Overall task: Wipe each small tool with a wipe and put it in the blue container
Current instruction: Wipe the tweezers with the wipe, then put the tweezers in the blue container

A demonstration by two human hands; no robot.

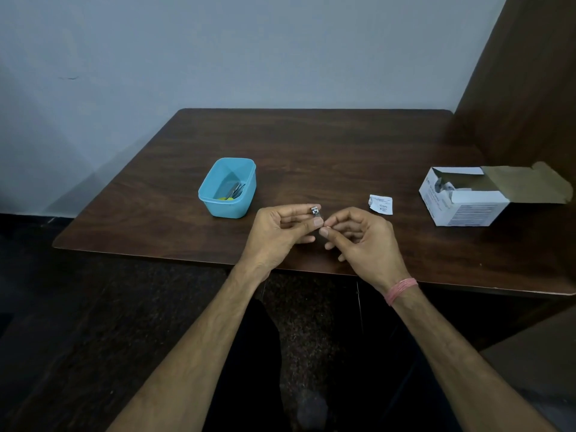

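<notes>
- Holding a small metal tool (pixel 314 211) between thumb and curled fingers, the left hand (pixel 276 233) keeps it raised above the desk (pixel 311 151), just right of the blue container (pixel 227 188).
- The right hand (pixel 363 241) has its fingers pinched together against the tool's near end; whether a wipe sits in that pinch I cannot tell, since nothing white shows there.
- Risk: the tool is tiny and smooth-looking, so a rubbing stroke could flick it out of the left hand's light grip and off the desk edge, which lies just beneath both hands.
- Risk: several tools already lie in the container; dropping this one in from a height may bounce it out.
- A torn sachet (pixel 381 204) and an open white box (pixel 461 198) lie to the right, well apart from the container.
</notes>
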